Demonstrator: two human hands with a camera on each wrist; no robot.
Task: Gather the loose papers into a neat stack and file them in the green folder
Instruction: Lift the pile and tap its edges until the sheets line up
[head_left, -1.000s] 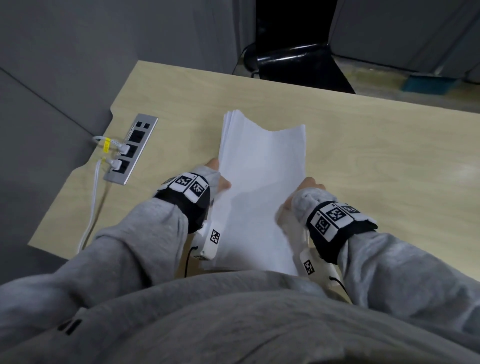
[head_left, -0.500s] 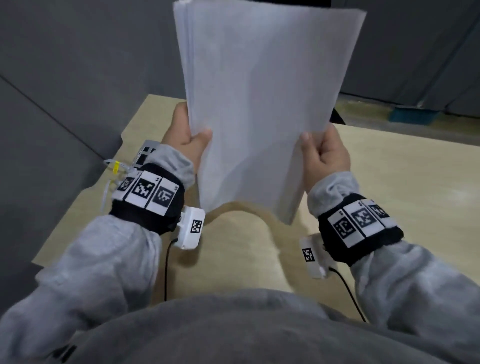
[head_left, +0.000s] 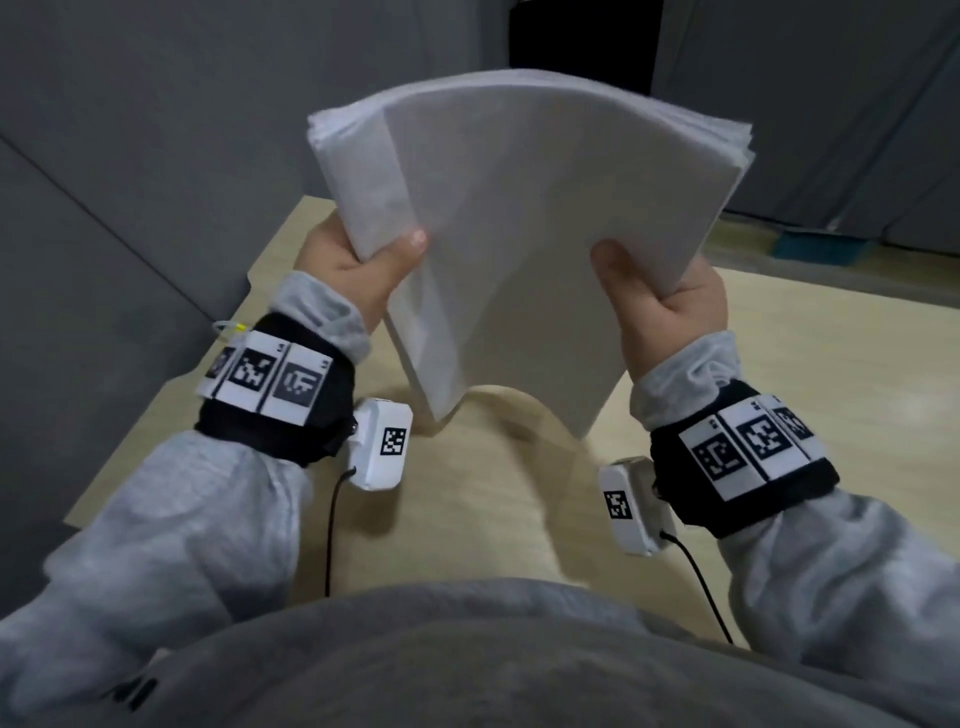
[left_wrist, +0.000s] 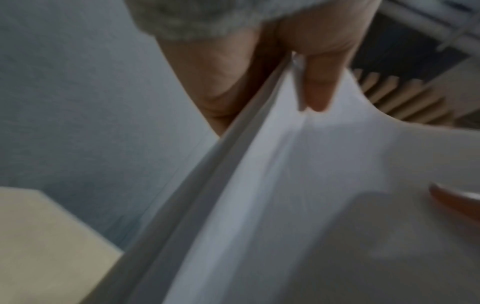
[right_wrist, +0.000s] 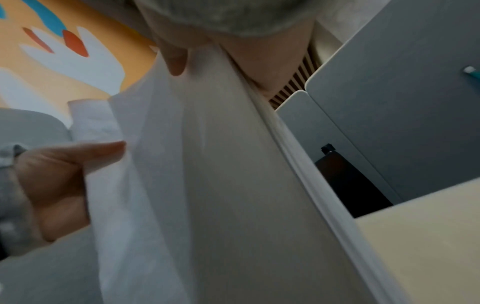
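Note:
A thick stack of white papers (head_left: 524, 228) is held upright above the wooden desk (head_left: 467, 499), bowed across its width, its lower edge just over the desktop. My left hand (head_left: 358, 265) grips the stack's left edge, thumb on the front sheet. My right hand (head_left: 660, 296) grips the right edge the same way. In the left wrist view the thumb (left_wrist: 319, 86) presses the papers (left_wrist: 298, 195). The right wrist view shows the stack (right_wrist: 221, 174) side-on between thumb and fingers. No green folder is in view.
Grey partition panels (head_left: 130, 156) close off the desk's left and far side. A white cable with a yellow tag (head_left: 228, 327) peeks out behind my left wrist. A teal object (head_left: 821, 249) lies on the floor beyond the desk.
The stack went from lying on the desk under both hands to being lifted upright. Since half a second ago it has dropped lower and bowed.

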